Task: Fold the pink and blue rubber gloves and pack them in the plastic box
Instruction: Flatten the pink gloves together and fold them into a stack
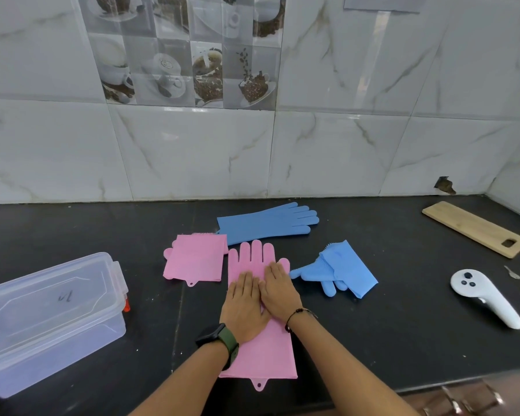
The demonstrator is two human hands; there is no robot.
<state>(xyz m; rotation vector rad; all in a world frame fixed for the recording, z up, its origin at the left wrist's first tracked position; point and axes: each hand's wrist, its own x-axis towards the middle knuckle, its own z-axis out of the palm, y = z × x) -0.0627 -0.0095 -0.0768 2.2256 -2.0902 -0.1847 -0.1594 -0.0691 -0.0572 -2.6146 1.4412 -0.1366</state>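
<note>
A pink glove (263, 352) lies flat and unfolded on the black counter, fingers pointing to the wall. My left hand (243, 307) and my right hand (278, 291) rest palm-down on its middle, side by side, fingers spread. Left of it lies a second pink glove (194, 261), folded into a square. Behind them an unfolded blue glove (266, 222) lies flat. To the right sits a folded blue glove (341, 270) with its fingers sticking out. The clear plastic box (47, 316) stands at the left with its lid on.
A wooden cutting board (475, 228) lies at the back right. A white handheld controller (487, 297) rests at the right. The tiled wall runs along the back; the counter's front edge (433, 382) is at the lower right.
</note>
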